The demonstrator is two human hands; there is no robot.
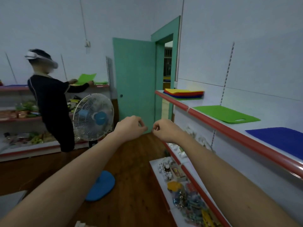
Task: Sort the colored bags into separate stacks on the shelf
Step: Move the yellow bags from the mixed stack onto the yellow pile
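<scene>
On the top shelf (205, 118) to my right lie a mixed stack of colored bags (183, 94) with yellow on top, a single green bag (226, 113) and a blue bag (278, 140). My left hand (131, 128) and my right hand (165, 130) are stretched out in front of me over the floor, left of the shelf. Both have curled fingers and hold nothing; they nearly meet at the fingertips.
A standing fan (93, 117) with a blue base is on the wooden floor ahead left. Another person (52, 104) at the far shelves holds a green bag (85, 78). A green door (134, 84) stands open. The lower shelf (155, 171) on my right holds small goods.
</scene>
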